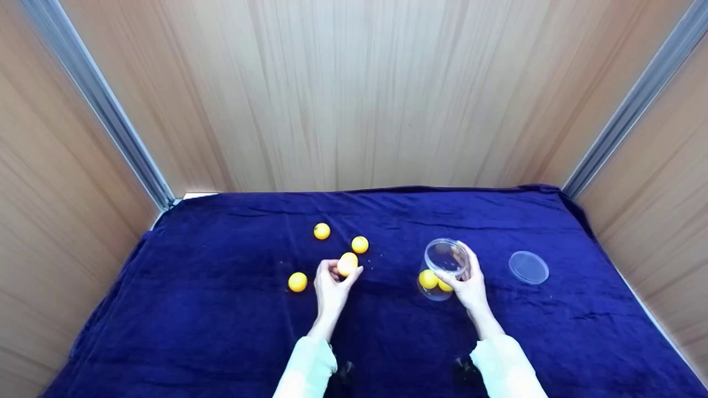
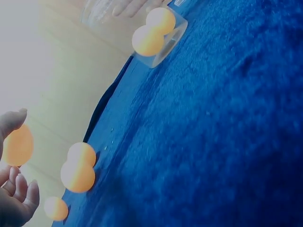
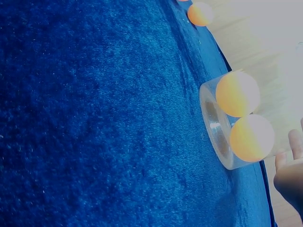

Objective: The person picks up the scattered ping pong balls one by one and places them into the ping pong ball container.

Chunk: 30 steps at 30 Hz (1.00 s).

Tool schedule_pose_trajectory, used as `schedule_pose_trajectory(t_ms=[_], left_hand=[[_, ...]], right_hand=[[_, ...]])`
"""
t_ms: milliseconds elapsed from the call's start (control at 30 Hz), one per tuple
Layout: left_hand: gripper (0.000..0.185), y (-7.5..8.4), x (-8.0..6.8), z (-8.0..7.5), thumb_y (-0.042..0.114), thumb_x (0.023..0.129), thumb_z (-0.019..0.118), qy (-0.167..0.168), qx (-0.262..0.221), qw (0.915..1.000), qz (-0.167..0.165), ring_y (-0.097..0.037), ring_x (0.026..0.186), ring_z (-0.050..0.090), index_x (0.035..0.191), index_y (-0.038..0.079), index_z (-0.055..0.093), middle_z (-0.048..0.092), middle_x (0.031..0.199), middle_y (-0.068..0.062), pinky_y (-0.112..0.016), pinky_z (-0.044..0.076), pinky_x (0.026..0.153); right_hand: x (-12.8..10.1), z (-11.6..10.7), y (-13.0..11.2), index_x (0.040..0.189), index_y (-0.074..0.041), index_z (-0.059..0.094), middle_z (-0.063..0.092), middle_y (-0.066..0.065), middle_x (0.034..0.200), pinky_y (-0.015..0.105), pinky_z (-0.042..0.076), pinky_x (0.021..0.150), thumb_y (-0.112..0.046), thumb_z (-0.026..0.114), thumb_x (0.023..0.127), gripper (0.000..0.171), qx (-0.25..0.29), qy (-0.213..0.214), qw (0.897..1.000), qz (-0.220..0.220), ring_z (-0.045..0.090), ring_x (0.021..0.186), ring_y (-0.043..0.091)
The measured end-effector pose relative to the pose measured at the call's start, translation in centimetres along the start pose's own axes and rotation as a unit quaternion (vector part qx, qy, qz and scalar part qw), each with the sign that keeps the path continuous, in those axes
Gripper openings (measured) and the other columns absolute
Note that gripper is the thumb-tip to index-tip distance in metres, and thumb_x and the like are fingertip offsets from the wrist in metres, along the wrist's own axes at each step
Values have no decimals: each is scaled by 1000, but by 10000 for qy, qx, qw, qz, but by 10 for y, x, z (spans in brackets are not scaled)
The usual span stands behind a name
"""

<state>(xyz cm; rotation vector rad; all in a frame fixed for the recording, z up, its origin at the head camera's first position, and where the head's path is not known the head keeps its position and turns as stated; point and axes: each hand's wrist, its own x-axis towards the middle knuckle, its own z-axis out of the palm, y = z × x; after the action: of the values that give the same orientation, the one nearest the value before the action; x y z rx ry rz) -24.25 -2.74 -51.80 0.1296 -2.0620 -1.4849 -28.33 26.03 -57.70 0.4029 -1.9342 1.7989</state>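
My left hand (image 1: 332, 284) pinches an orange ping-pong ball (image 1: 347, 264) between thumb and fingers, above the cloth. In the left wrist view this held ball (image 2: 20, 146) shows at the left edge. My right hand (image 1: 470, 282) grips a clear plastic jar (image 1: 437, 297) by its side near the rim. The jar has no lid on and stands upright, tilted slightly if at all. Two orange balls (image 3: 238, 93) lie at its bottom. Loose on the cloth are a ball (image 1: 360, 244) just beyond the left hand, another ball (image 1: 322, 231) farther back, and one (image 1: 297, 282) to its left.
A round clear lid (image 1: 529, 267) lies flat on the cloth, right of the jar. Dark blue velvet cloth (image 1: 221, 331) with wrinkles covers the table. Wood-patterned panels (image 1: 365, 94) with metal corner posts enclose the back and sides.
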Motion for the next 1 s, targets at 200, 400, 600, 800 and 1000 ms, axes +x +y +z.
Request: schedule_pose_trajectory(t_ms=[200, 400, 600, 800, 1000], left_hand=[[41, 4, -1, 11, 23, 60, 80, -92, -17, 9999, 141, -24, 59, 46, 82, 2, 52, 46, 67, -2, -22, 37, 54], [42, 10, -1, 22, 22, 60, 80, -213, -25, 9995, 230, -17, 59, 46, 82, 2, 52, 47, 70, -1, -21, 38, 54], [41, 19, -1, 33, 23, 59, 81, -372, -60, 9990, 240, -22, 61, 48, 82, 4, 53, 47, 69, -1, -20, 37, 55], [42, 29, -4, 43, 22, 59, 81, -588, -64, 9979, 252, -25, 62, 49, 84, 3, 53, 47, 69, 1, -24, 39, 56], [41, 37, -8, 53, 23, 59, 80, -803, -103, 9959, 416, -23, 64, 48, 84, 4, 54, 46, 72, 0, -22, 38, 57]], right_hand=[[0, 0, 3, 134, -15, 35, 41, 26, 126, 46, 30, 95, -3, 76, 66, 80, 16, -10, 10000, 83, 37, 117, 39], [0, 1, 2, 134, -15, 35, 41, 27, 125, 46, 30, 95, -3, 76, 66, 80, 39, -36, 10000, 60, 37, 117, 39], [1, 2, -3, 134, -12, 35, 42, 27, 124, 44, 30, 96, 0, 75, 66, 80, 30, -19, 10000, -38, 36, 115, 44], [-1, 9, -29, 132, -7, 37, 42, 27, 124, 37, 31, 97, 0, 74, 66, 77, 230, 42, 9997, 102, 38, 115, 38], [-2, 14, -43, 131, -3, 37, 40, 32, 123, 30, 32, 96, 1, 75, 64, 77, 442, 167, 9986, 253, 37, 115, 39]])
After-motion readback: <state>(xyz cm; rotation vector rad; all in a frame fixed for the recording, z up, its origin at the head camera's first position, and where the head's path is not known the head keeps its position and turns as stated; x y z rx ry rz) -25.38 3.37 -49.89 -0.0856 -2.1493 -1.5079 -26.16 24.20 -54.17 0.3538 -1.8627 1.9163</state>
